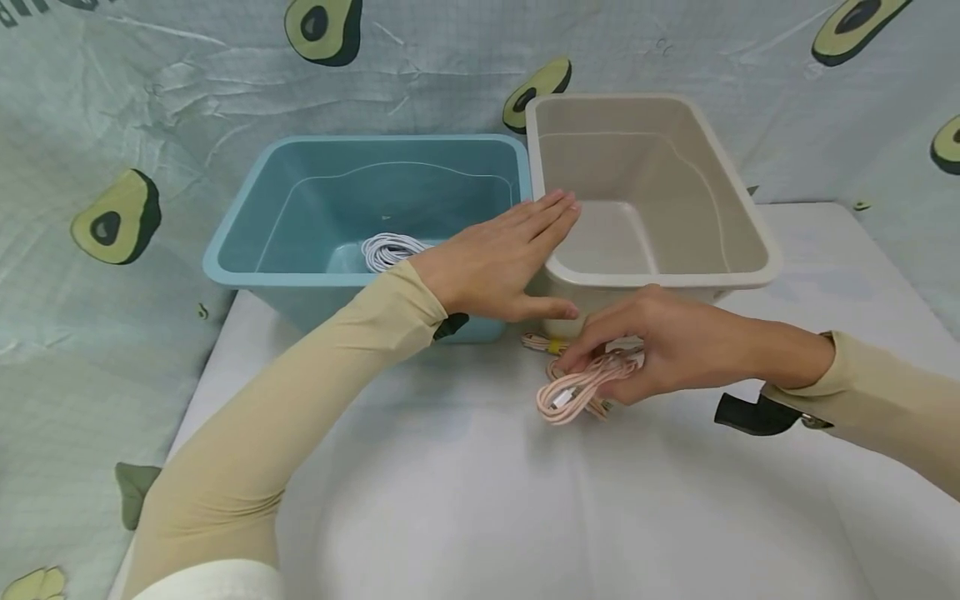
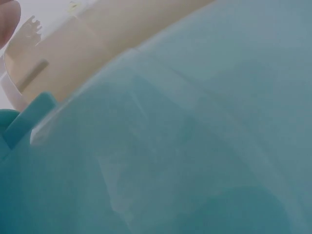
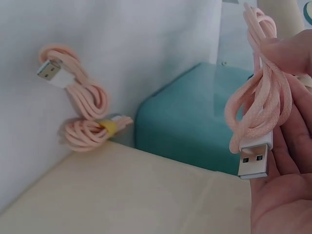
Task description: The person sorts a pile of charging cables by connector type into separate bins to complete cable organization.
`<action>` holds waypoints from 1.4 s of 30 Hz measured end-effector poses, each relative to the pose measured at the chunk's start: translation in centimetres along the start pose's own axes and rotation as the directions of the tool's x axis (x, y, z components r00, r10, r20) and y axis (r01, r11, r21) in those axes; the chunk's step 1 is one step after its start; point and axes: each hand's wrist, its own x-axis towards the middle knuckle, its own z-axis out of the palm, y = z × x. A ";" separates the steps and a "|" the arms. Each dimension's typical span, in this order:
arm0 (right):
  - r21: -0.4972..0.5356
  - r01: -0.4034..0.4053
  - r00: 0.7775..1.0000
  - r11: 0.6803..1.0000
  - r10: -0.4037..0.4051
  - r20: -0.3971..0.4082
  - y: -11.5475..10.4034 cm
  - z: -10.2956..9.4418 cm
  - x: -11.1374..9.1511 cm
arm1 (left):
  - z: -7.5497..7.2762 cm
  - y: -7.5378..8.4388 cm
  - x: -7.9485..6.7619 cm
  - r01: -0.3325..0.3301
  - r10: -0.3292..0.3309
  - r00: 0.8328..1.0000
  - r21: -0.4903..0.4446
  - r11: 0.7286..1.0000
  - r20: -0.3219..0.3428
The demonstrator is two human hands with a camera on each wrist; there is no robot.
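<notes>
Between its thumb and fingers, my right hand (image 1: 667,337) pinches a coiled pink USB cable (image 1: 572,392), just in front of the beige bin (image 1: 667,281). The cable's metal USB plug (image 3: 253,165) points down in the right wrist view. My left hand (image 1: 498,262) is stretched out flat, fingers straight, over the front right corner of the blue bin (image 1: 300,279) with its fingertips over the beige bin's near left rim. Two more pink cables lie on the table by the bins: one with a bare plug (image 3: 90,97), one with a yellow tie (image 3: 108,127).
A coiled white cable (image 1: 388,250) lies inside the blue bin. Both bins stand side by side at the back of a table with a white cover (image 1: 465,500). Behind them hangs a pale sheet (image 1: 210,92) printed with avocados.
</notes>
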 end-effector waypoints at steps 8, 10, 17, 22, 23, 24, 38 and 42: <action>-0.007 0.030 0.997 1.000 -0.030 -0.067 -1.0 -1.4 -0.6 | -0.1 0.0 0.0 0.001 -0.001 1.000 -0.009 1.000 0.008; 0.004 0.048 0.996 0.999 -0.048 -0.081 -1.2 -1.7 -0.7 | -0.1 0.0 0.0 0.000 0.000 1.000 -0.008 1.000 0.009; -0.001 0.078 0.988 0.997 -0.077 -0.135 -1.5 -3.1 -0.9 | 0.0 -0.1 0.0 -0.008 0.008 1.000 -0.001 1.000 0.003; 0.003 0.081 0.985 0.997 -0.079 -0.154 -1.6 -4.2 -1.2 | 0.0 -0.1 0.0 -0.004 0.004 1.000 -0.002 1.000 0.003; 0.000 0.077 0.984 0.997 -0.076 -0.158 -1.6 -4.4 -1.3 | 0.0 -0.1 0.0 -0.003 0.003 1.000 -0.003 1.000 0.002; -0.005 0.072 0.984 0.997 -0.072 -0.162 -1.7 -4.7 -1.4 | 0.0 -0.1 0.0 -0.002 0.002 1.000 -0.004 1.000 0.002; -0.124 -0.017 0.947 0.992 -0.024 -0.321 -0.6 -9.1 -2.0 | 0.0 -0.1 0.1 0.003 -0.003 1.000 0.008 1.000 0.005; -0.146 -0.090 0.928 0.985 0.030 -0.370 -0.1 -10.0 -1.9 | 0.0 0.0 0.1 -0.003 0.003 1.000 0.013 1.000 0.004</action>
